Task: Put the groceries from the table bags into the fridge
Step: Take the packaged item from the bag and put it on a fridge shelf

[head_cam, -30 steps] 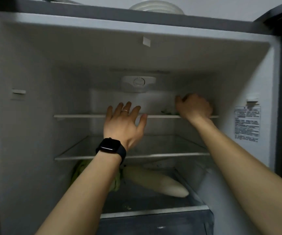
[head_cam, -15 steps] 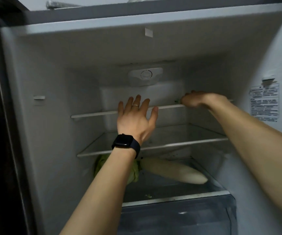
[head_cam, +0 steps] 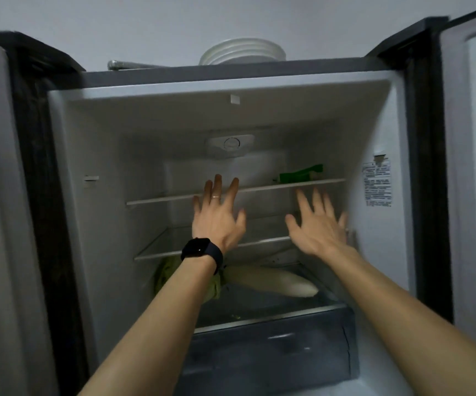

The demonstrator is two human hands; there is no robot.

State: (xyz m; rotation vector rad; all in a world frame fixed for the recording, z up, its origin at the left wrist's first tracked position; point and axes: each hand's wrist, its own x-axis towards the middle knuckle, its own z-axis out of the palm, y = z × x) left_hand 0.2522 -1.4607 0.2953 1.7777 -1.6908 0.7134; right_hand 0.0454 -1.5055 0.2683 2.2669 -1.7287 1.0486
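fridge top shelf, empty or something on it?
Not empty: a green packet lies on the top shelf, at the right rear. What the packet holds cannot be told.

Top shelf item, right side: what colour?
The item is bright green; the head view shows it best.

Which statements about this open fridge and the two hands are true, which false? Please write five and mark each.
The left hand and the right hand hold nothing, fingers spread. True.
A green item lies on the top shelf. True.
The white radish lies on the middle shelf. False: it lies under that shelf.
The watch is on the right wrist. False: on the left one.
Plates stand on top of the fridge. True.
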